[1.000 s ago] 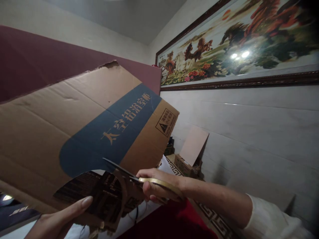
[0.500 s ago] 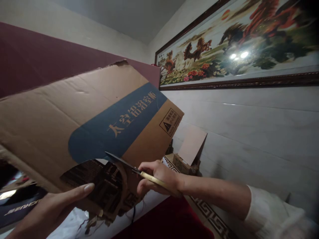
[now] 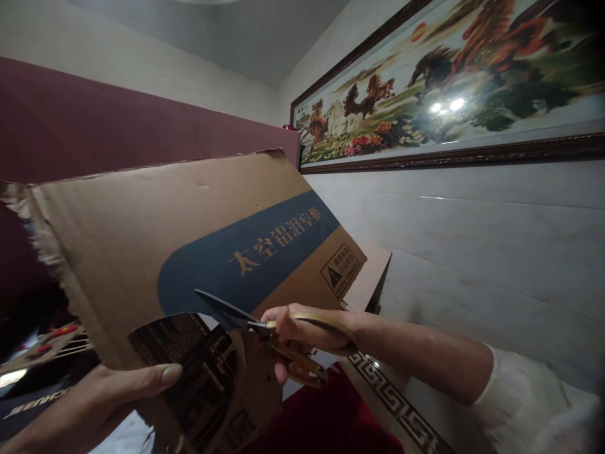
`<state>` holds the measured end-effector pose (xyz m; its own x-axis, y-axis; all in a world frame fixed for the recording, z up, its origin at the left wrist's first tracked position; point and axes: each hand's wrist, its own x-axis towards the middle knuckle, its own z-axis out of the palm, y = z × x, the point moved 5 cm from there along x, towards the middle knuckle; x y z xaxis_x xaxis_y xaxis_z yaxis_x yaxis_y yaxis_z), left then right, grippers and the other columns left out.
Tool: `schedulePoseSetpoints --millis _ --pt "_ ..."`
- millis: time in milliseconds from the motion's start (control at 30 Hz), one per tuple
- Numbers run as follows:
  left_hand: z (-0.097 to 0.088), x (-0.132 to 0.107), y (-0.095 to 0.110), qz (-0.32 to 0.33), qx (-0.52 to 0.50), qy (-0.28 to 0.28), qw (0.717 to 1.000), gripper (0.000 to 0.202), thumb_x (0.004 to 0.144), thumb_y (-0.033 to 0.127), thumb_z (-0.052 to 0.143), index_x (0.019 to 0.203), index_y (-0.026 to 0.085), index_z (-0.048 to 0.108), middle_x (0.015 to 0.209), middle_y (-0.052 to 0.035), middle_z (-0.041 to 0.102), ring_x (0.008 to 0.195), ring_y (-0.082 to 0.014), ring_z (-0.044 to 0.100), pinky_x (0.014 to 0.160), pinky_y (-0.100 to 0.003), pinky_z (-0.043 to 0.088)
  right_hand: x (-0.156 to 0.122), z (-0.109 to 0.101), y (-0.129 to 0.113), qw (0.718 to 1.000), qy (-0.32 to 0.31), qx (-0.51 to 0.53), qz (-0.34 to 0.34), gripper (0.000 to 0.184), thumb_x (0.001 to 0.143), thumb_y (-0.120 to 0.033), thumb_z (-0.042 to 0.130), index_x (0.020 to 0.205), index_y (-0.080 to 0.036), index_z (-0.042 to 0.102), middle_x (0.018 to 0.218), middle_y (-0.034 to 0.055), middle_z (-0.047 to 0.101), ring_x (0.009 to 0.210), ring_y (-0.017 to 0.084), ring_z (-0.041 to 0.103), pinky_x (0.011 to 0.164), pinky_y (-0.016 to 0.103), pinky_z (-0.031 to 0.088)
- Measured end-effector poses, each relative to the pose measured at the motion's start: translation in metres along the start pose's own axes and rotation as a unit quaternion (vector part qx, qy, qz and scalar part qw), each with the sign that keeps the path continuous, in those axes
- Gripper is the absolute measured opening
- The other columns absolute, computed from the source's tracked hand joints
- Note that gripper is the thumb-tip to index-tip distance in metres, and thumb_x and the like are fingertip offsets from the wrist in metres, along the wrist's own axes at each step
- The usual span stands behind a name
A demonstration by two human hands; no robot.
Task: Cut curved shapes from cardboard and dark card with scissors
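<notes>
A large brown cardboard sheet [image 3: 118,239] with a blue printed band and torn edges fills the middle of the view, tilted up. At its lower left edge my left hand [image 3: 104,397] grips it, thumb on the printed face and fingers hidden behind. My right hand [image 3: 302,331] holds scissors [image 3: 227,309] with dark blades and gold-coloured handles. The handles are spread apart. One blade lies over the printed face near the end of the blue band; where the other blade sits is hard to make out.
Behind the sheet, a pale board [image 3: 373,268] leans by the tiled wall [image 3: 472,252]. A framed horse picture [image 3: 425,94] hangs above. Red cloth [image 3: 326,416] lies below, beside a key-patterned border [image 3: 392,394]. Dark packaging with lettering [image 3: 38,403] sits at lower left.
The cardboard has shifted right and down and turned slightly, showing its torn left edge. The scissors' handles have spread apart in my right hand. My left hand keeps its hold.
</notes>
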<state>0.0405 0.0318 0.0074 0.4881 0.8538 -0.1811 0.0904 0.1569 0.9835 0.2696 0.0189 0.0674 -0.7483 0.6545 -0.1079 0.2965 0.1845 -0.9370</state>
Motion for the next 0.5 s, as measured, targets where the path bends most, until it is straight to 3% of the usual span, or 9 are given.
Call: schedulePoseSetpoints --millis 67,133,200,333,400,500 --pt "0.0029 -0.0005 0.0042 -0.022 0.074 -0.124 0.989 0.058 0.077 0.059 0.052 0.068 0.01 0.08 0.067 -0.0233 0.074 0.058 -0.0336 0.07 0.056 -0.04 0.058 0.0021 0.0005 0.0019 1.0 0.006 0.003 -0.011 0.084 0.066 -0.091 0.036 0.101 -0.016 0.049 0.069 0.0015 0.061 0.046 0.008 0.051 0.041 0.02 0.045" --pt "0.0002 -0.0003 0.0088 -0.022 0.108 -0.162 0.981 0.061 0.081 0.06 0.045 0.075 0.011 0.081 0.077 -0.0224 0.076 0.068 -0.035 0.072 0.064 -0.042 0.058 0.001 0.0004 0.0012 1.0 0.025 -0.002 -0.019 0.083 0.066 -0.091 0.036 0.101 -0.016 0.049 0.068 0.0008 0.06 0.044 0.007 0.047 0.04 0.019 0.042" --pt "-0.0004 0.0004 0.0106 -0.017 0.124 -0.172 0.977 0.061 0.084 0.058 0.042 0.079 0.011 0.081 0.08 -0.0209 0.077 0.073 -0.0367 0.073 0.067 -0.043 0.058 -0.002 0.001 -0.0011 0.999 0.045 -0.003 -0.015 0.081 0.066 -0.09 0.041 0.1 -0.017 0.049 0.067 -0.0015 0.057 0.045 0.006 0.045 0.04 0.017 0.041" --pt "0.0003 0.0036 0.0077 0.026 0.083 -0.17 0.982 0.053 0.083 0.055 0.046 0.082 0.015 0.082 0.075 -0.0178 0.077 0.07 -0.0356 0.073 0.057 -0.04 0.057 -0.0046 0.0025 -0.0018 0.996 0.087 0.011 0.024 0.069 0.066 -0.082 0.059 0.095 -0.02 0.049 0.058 -0.0081 0.046 0.041 0.006 0.042 0.035 0.016 0.035" --pt "-0.0011 0.0055 0.0046 0.032 0.063 -0.174 0.982 0.051 0.084 0.054 0.046 0.085 0.017 0.082 0.076 -0.0172 0.077 0.068 -0.0344 0.073 0.056 -0.039 0.057 -0.0021 0.0024 0.0028 0.993 0.108 0.014 0.041 0.057 0.068 -0.069 0.07 0.091 -0.021 0.051 0.057 -0.0086 0.047 0.042 0.006 0.043 0.037 0.015 0.034" --pt "-0.0023 0.0067 0.0077 0.032 0.068 -0.19 0.979 0.053 0.084 0.054 0.044 0.081 0.017 0.082 0.079 -0.017 0.078 0.072 -0.0348 0.073 0.061 -0.041 0.058 0.0023 -0.0021 0.0057 0.988 0.154 -0.027 -0.001 0.04 0.07 -0.047 0.078 0.083 -0.018 0.054 0.064 -0.0063 0.054 0.051 0.006 0.046 0.046 0.016 0.037"
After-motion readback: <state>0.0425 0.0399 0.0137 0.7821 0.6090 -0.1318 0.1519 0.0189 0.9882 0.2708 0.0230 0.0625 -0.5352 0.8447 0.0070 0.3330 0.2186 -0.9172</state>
